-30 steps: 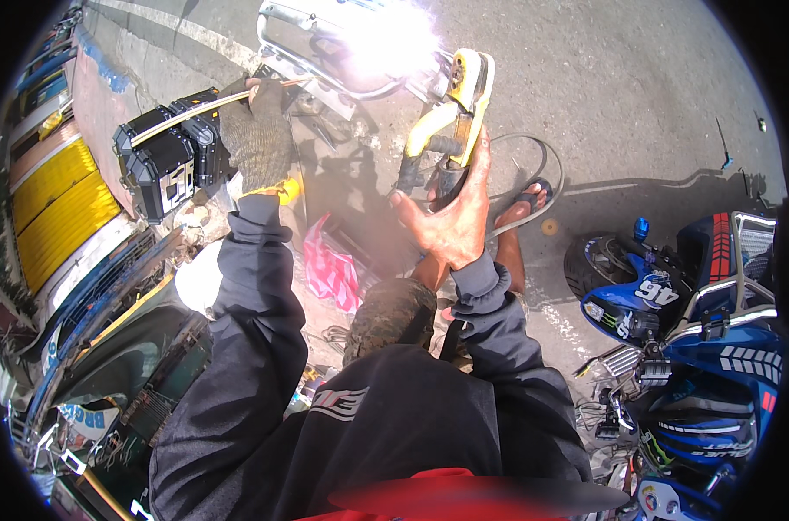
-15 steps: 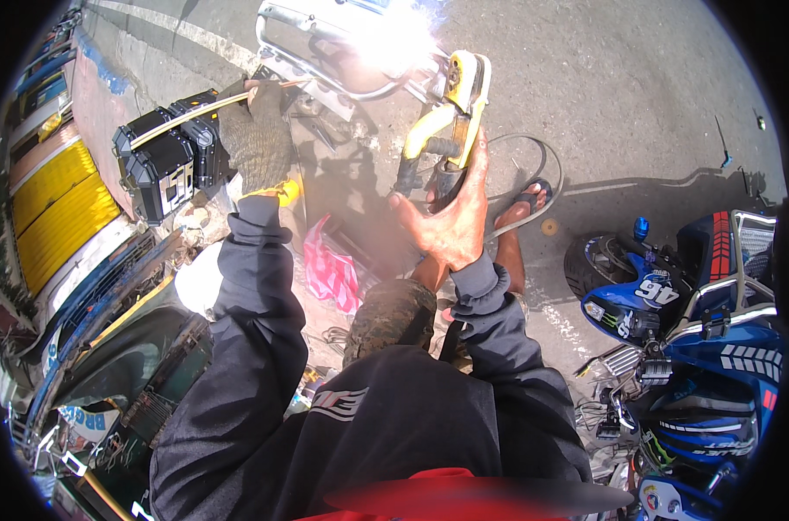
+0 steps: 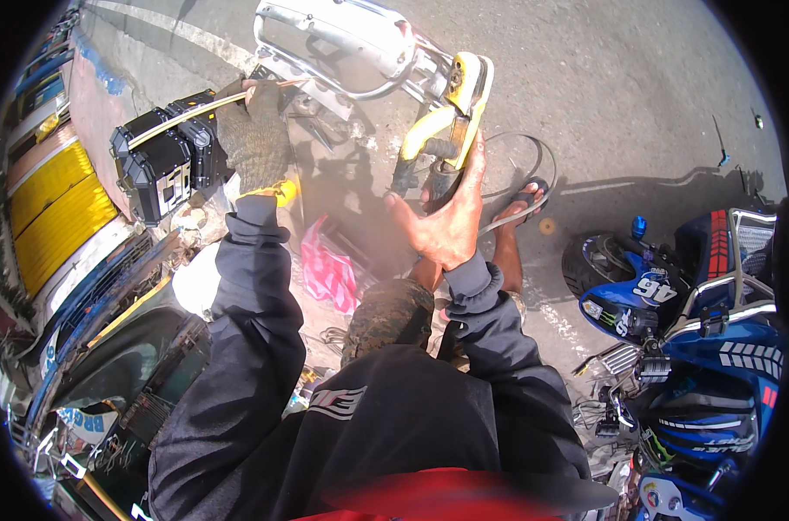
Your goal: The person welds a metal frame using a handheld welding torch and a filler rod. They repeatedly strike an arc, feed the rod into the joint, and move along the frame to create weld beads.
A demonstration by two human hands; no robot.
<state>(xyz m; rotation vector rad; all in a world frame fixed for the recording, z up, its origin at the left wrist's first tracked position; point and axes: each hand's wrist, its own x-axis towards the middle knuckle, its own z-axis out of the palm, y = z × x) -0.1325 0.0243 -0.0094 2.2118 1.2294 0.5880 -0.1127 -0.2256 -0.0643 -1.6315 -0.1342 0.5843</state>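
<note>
a: start at the left. what's there?

b: 2 black, hard-sided boxes (image 3: 162, 178), then the left hand (image 3: 254, 143) in a grey knitted glove, closed around thin, straight, pale rods (image 3: 186, 116).

a: how would those handle?

b: light, i'd judge, and slim enough to bend or snap; best held near the middle.

a: further right?

b: a silver metal frame with bent tubing (image 3: 342, 36) on the paving, stiff by its look. just beside its right end is the head of a yellow clamp with a dark round handle (image 3: 469, 82). the bare right hand (image 3: 446, 230) grasps that handle.

a: heavy?

b: moderately, probably, and rigid. keep to the dark handle; the yellow head looks worn, and could be hot.
</note>
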